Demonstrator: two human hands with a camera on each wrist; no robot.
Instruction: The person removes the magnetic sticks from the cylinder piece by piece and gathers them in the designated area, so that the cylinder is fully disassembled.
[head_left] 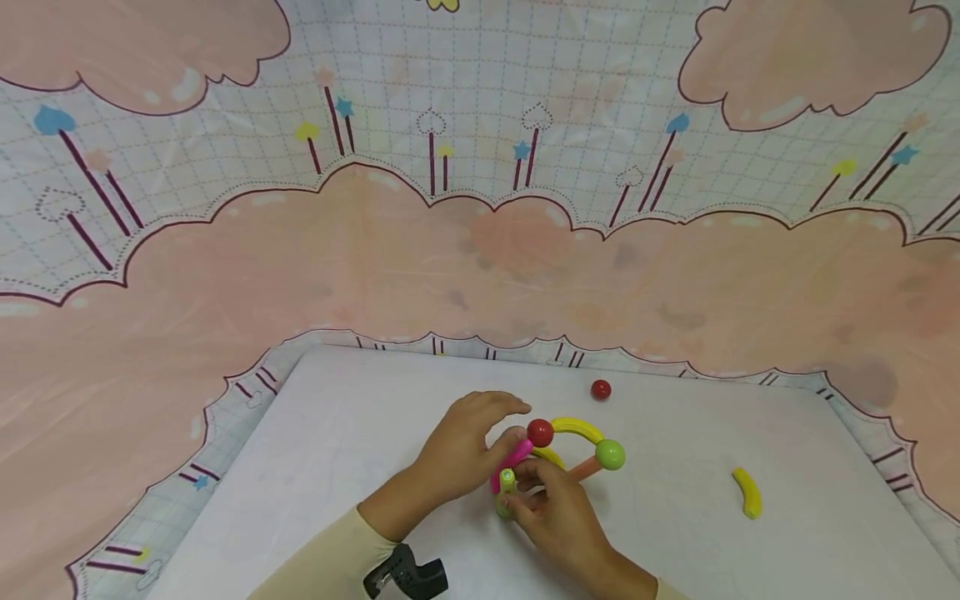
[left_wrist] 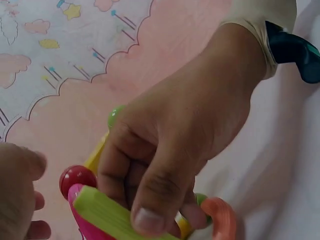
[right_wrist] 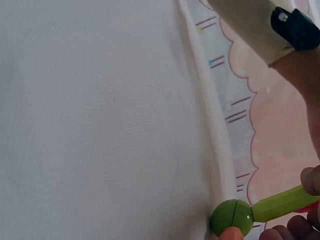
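Note:
A lime green stick point(head_left: 507, 478) stands up from a green ball point(head_left: 504, 507); my right hand point(head_left: 558, 512) pinches it between thumb and fingers. In the left wrist view, the right thumb lies along this lime green stick point(left_wrist: 107, 212). My left hand point(head_left: 463, 442) hovers around the far left side of the toy, fingers loosely extended beside a magenta stick point(head_left: 517, 454) and a red ball point(head_left: 540, 432). Yellow curved sticks point(head_left: 577, 428), another green ball point(head_left: 611, 454) and an orange stick point(head_left: 586, 468) form the rest of the joined ring. The right hand hides part of it.
A loose red ball point(head_left: 601, 389) lies near the back of the white table point(head_left: 675, 533). A loose yellow curved stick point(head_left: 747, 493) rests toward the right. Behind the table hangs a patterned pink and white cloth point(head_left: 480, 275).

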